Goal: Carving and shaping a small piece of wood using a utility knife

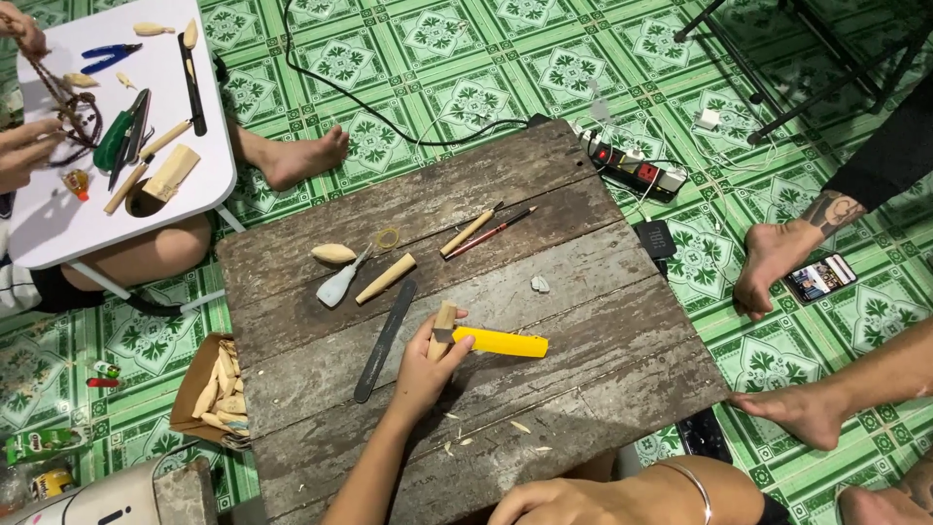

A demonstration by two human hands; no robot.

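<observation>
Both arms were bare, with no sleeves. The left hand (420, 374) wore nothing. The right hand (544, 503) was bare too, and a thin silver bangle (692, 486) circled the wrist behind its fingers.

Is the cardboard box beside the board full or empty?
Partly full: the open cardboard box holds pale wooden pieces stacked inside.

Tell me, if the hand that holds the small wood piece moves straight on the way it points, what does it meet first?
Probably the tan wooden cone. The left hand grips the wood piece beside the yellow knife and points up the board; the black file lies just left of that line.
</observation>
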